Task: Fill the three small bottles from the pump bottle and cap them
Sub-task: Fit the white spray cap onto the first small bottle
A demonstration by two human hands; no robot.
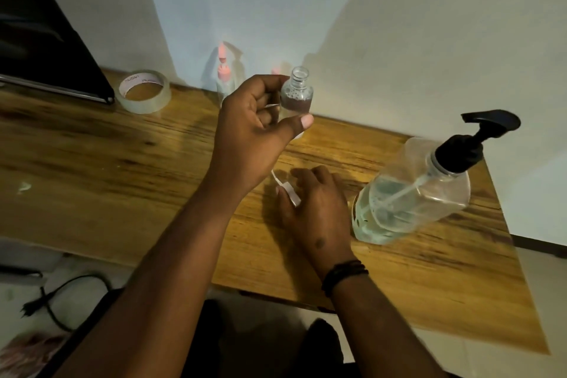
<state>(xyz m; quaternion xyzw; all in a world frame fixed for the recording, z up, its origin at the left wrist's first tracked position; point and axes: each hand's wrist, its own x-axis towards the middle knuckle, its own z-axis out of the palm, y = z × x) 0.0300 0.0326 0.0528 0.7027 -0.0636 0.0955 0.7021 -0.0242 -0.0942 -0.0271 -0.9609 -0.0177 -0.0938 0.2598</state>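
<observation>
My left hand [256,129] holds a small clear bottle [296,94] upright above the table, thumb and fingers round its lower body. Its neck is open and liquid with bubbles sits inside. My right hand [316,209] lies low on the wooden table [122,169], its fingers pinching a small pale cap with a thin dip tube [290,193]. The large clear pump bottle [411,193] with a black pump head stands to the right of that hand, partly filled. A small bottle with a pink cap [223,77] stands at the wall behind my left hand; another pink cap [275,71] peeks out beside it.
A roll of clear tape [144,91] lies at the back left beside a dark laptop-like slab [46,40]. The wall runs close behind the table. The table's right edge falls just past the pump bottle. A black cable [55,301] lies on the floor at lower left.
</observation>
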